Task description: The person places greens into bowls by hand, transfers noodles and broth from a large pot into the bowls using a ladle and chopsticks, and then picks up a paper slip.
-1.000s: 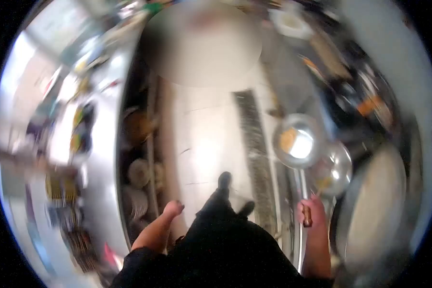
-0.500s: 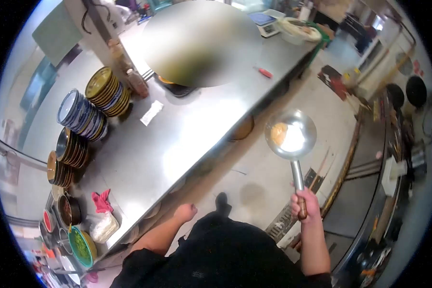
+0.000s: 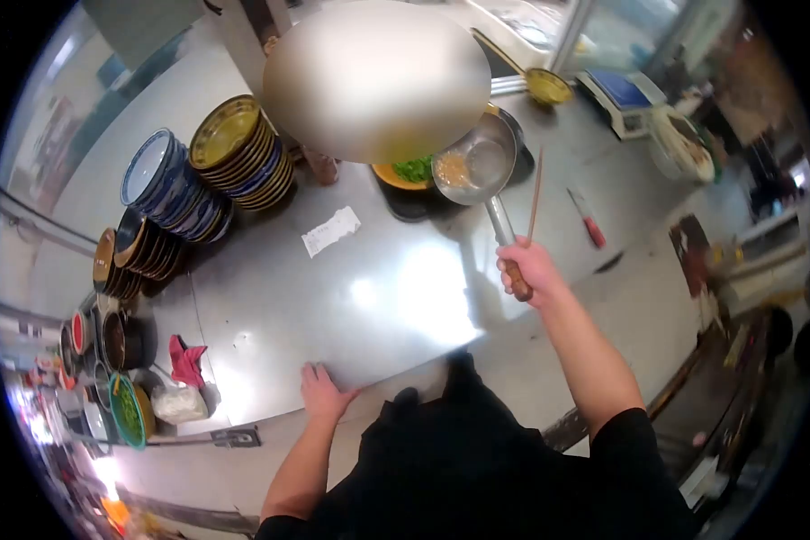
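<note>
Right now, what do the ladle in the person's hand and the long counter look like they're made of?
The ladle looks like bare polished metal, probably steel: its bowl shines silver, and the grip in the right hand looks like brown wood. The counter looks like brushed stainless steel, grey with bright glare patches. The left hand rests flat on its edge.

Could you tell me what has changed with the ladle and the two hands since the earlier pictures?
The right hand has swung the ladle from over the floor up over the steel table, beside the dish of greens. The left hand, earlier a loose fist in the air, now rests flat on the table edge. The grip on the ladle's wooden handle is unchanged.
</note>
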### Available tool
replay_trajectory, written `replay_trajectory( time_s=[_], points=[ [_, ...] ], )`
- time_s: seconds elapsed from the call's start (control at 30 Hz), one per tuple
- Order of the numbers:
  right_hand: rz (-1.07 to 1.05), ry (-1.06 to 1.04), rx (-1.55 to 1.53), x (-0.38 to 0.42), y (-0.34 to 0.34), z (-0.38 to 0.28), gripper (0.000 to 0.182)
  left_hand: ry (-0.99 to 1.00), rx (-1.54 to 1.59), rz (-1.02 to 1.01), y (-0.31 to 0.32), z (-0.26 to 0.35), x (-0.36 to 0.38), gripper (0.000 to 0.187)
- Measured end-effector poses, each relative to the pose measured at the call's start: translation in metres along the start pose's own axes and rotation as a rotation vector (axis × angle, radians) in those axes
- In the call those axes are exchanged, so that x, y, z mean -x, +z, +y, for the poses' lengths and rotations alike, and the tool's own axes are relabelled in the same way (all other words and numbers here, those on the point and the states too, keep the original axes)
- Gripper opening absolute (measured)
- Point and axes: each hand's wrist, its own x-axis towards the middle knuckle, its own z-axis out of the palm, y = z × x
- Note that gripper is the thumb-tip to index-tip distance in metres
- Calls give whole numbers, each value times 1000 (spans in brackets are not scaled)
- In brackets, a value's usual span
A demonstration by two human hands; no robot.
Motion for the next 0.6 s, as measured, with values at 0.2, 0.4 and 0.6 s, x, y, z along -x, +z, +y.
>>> replay_trajectory(
  time_s=[0.2, 0.4, 0.6],
  points=[
    [-99, 87, 280, -87, 5, -59, 15, -176, -306, -205, 18, 26, -23, 108],
    [-141, 59, 402, -121, -4, -90, 13, -219, -424, -326, 24, 35, -33, 117],
    [-188, 278, 38, -135, -34, -125, 14, -255, -380, -386, 22, 44, -42, 118]
  ],
)
